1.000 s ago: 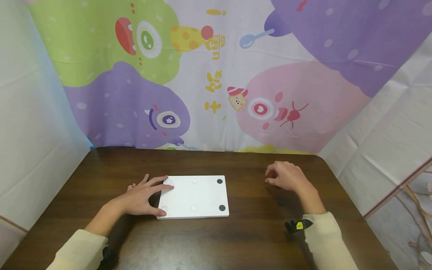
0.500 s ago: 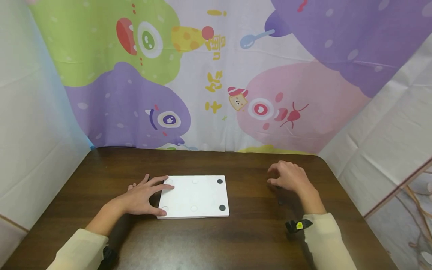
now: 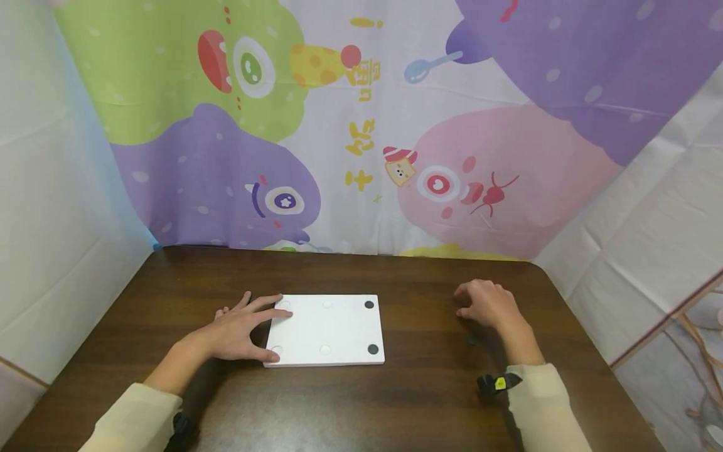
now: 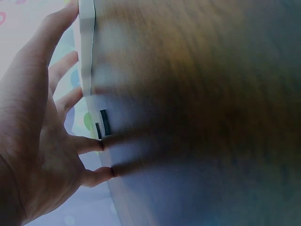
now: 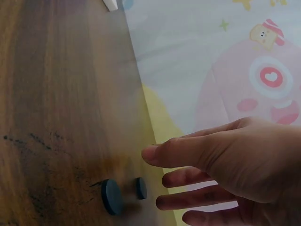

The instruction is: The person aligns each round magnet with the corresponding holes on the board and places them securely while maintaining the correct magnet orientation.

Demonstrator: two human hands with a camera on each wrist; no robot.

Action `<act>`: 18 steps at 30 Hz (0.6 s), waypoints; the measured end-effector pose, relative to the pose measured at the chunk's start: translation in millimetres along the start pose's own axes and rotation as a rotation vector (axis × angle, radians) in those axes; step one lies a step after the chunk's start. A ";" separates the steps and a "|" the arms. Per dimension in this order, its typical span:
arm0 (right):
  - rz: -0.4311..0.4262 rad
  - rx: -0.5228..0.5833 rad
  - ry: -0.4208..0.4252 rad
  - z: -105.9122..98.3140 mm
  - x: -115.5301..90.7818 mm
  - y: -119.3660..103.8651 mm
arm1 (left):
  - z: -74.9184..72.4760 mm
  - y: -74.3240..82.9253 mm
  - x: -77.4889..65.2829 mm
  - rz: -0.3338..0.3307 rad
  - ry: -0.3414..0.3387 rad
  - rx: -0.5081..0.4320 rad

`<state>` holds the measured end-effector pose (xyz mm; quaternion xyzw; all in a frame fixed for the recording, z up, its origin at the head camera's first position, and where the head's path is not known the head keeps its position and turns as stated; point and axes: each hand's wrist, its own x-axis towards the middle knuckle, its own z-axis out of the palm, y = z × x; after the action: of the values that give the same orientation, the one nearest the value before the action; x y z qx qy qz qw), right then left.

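A white board (image 3: 324,326) with shallow round recesses lies on the table, and two dark discs (image 3: 373,349) fill the recesses at its right end. Spread fingers of my left hand (image 3: 237,333) rest on the board's left edge, thumb at the near corner. Beyond those fingers, the left wrist view shows two dark pieces (image 4: 104,122) on the table. My right hand (image 3: 488,304) hovers at the right, fingers loosely bent with nothing between them. Below its fingertips stand a larger dark disc (image 5: 112,197) and a smaller disc (image 5: 141,188); in the head view the hand mostly hides them.
The brown wooden table (image 3: 395,402) ends at a cartoon-printed curtain (image 3: 361,226) at the back. White cloth walls (image 3: 638,251) close off both sides. Dark straps with small devices (image 3: 499,382) sit at both wrists, by the cream sleeves.
My right hand has shifted a little to the right and lower over the discs. The left hand and the board stay in place.
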<state>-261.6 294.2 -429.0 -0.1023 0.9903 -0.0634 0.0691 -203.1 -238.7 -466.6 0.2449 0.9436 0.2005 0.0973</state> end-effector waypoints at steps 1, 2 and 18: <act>0.003 -0.002 -0.004 0.6 -0.3 0.5 | 0.0 0.1 0.0 0.001 0.000 0.000; 0.005 -0.004 -0.007 0.9 -0.6 1.2 | 0.0 0.1 0.1 0.001 0.001 -0.001; 0.019 0.024 -0.026 6.0 -3.2 4.6 | 0.5 0.1 0.2 0.001 0.005 0.000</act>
<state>-258.4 298.6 -435.1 -0.0927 0.9895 -0.0731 0.0839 -203.1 -238.3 -467.1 0.2450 0.9437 0.2010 0.0948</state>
